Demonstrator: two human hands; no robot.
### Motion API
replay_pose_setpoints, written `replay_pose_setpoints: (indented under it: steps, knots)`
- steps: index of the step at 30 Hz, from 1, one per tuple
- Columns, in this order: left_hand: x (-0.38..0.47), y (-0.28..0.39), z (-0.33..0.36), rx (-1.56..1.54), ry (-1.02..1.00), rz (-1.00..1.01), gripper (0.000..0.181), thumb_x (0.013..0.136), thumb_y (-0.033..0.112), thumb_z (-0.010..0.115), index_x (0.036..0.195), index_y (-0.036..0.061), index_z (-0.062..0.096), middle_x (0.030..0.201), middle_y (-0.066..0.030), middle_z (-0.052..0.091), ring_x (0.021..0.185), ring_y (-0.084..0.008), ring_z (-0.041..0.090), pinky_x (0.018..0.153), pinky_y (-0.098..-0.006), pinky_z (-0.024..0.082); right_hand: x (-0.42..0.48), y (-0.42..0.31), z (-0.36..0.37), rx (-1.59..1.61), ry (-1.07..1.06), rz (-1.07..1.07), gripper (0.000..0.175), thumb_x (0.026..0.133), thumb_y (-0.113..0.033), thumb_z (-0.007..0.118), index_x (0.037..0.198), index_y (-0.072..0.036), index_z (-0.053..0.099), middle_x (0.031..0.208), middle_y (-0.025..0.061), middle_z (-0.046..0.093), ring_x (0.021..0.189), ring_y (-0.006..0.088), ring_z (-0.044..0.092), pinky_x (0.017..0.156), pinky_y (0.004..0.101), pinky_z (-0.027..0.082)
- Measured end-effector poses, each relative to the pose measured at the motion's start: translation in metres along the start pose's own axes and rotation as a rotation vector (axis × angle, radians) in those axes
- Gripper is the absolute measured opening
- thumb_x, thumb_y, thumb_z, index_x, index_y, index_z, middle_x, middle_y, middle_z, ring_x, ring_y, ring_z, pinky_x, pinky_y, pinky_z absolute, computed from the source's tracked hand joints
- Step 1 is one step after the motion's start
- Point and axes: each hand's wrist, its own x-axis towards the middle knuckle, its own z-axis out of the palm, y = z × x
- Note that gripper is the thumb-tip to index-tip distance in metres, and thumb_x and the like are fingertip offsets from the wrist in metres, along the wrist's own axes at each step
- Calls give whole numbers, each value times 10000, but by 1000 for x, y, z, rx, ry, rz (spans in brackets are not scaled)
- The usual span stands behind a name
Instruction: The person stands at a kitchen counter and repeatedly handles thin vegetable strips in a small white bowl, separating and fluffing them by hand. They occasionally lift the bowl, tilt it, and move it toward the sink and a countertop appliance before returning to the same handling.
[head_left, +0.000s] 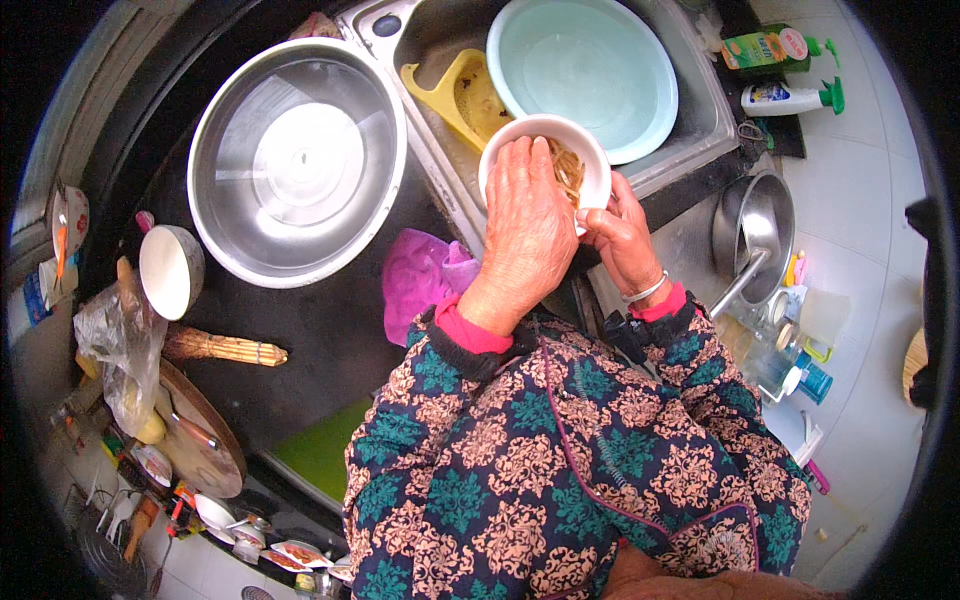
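Observation:
A small white bowl (598, 161) with thin, pale brown strips of food (568, 174) is held over the front rim of the sink. My right hand (619, 236) grips its near right rim, thumb on top and fingers around the outside. My left hand (529, 225) lies across its left part, fingers extended close together and back upward; its palm and whatever it touches underneath are hidden. Behind the bowl, a pale blue basin (585, 71) stands in the steel sink (686, 45). Beside that basin is a yellow plastic strainer (469, 97) with dark bits inside.
Left of the sink stands a large steel basin (300, 161). A purple cloth (420, 281) lies near my left wrist. Farther left are a white bowl (171, 272), a stick whisk brush (232, 349) and a round board (202, 442). To the right are a steel pan (754, 232) and pump bottles (784, 99).

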Motion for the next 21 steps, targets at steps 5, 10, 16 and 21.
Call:
replay_pose_setpoints:
  steps: [5,10,16,21]
  knots:
    - [-1,-1,4,24,43,-23,607,889,78,581,1433,-138,419,1435,-338,468,1365,-495,438,1174,-570,322,-2,1,4,7,3,-15,587,885,-106,656,1423,-32,433,1301,145,607,1082,215,674,840,364,622]
    - [-1,-2,7,-26,29,-54,649,861,136,634,1415,-135,432,1431,-324,475,1379,-489,425,1187,-562,296,0,-1,1,-21,-15,-33,602,884,-89,660,1434,-42,420,1303,138,607,1082,212,672,842,344,612]
    - [-1,-3,12,-15,10,-99,656,863,152,631,1427,-117,434,1455,-317,473,1395,-475,425,1189,-555,292,1,-6,0,-11,-11,-3,615,881,-86,671,1439,-57,415,1306,131,611,1108,217,665,838,349,607]
    - [1,0,15,-29,19,-72,647,842,177,658,1390,-109,468,1420,-296,508,1378,-443,451,1177,-547,305,1,-8,-2,-26,18,-3,593,879,-87,669,1421,-51,429,1296,121,618,1087,204,664,844,349,595]
